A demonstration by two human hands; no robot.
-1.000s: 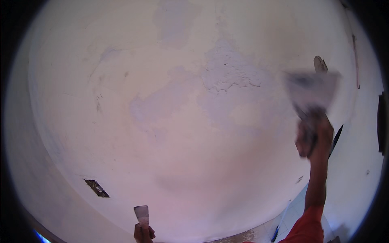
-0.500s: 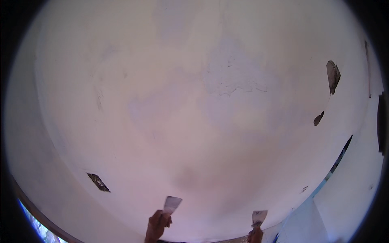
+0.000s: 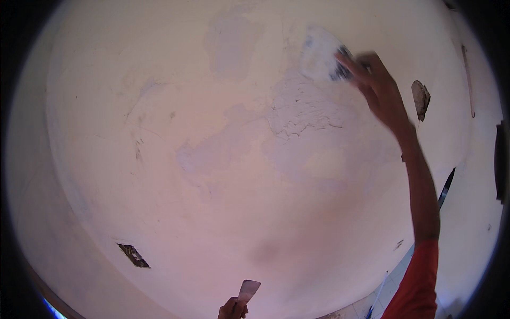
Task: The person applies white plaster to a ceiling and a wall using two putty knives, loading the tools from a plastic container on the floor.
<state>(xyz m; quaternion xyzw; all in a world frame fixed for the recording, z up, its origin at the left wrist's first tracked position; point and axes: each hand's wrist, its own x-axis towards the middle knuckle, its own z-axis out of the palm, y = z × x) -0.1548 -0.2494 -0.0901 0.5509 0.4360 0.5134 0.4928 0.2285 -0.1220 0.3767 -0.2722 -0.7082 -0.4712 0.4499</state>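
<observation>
The head view is filled mostly by a pale wall [image 3: 239, 212], cream toward the top and pinkish lower down, its edges bowed by the lens. The person's right forearm [image 3: 423, 186] rises along the right side of the frame from a red sleeve [image 3: 417, 282] in the lower right corner. Right of the upper middle lies a ridged patch [image 3: 305, 111] of greyish-lilac filler, its surface rough and wavy. A smoother patch [image 3: 234, 45] of similar colour sits above and to its left, near the top edge.

The right hand [image 3: 376, 87], at the upper right, grips a wide scraper [image 3: 319, 53] by its dark handle, the fingers stretched toward the blade. The blade points left, just above the ridged patch; it is blurred, and whether it touches the wall cannot be told.

At the bottom edge, near the middle, the left hand [image 3: 232, 308] is closed around a small scraper [image 3: 249, 290], whose blade tilts up and to the right. A brown, broken-edged hole [image 3: 421, 101] shows right of the right forearm. In the lower left, a slanted rectangular recess [image 3: 134, 255] opens in the wall, dark inside.
</observation>
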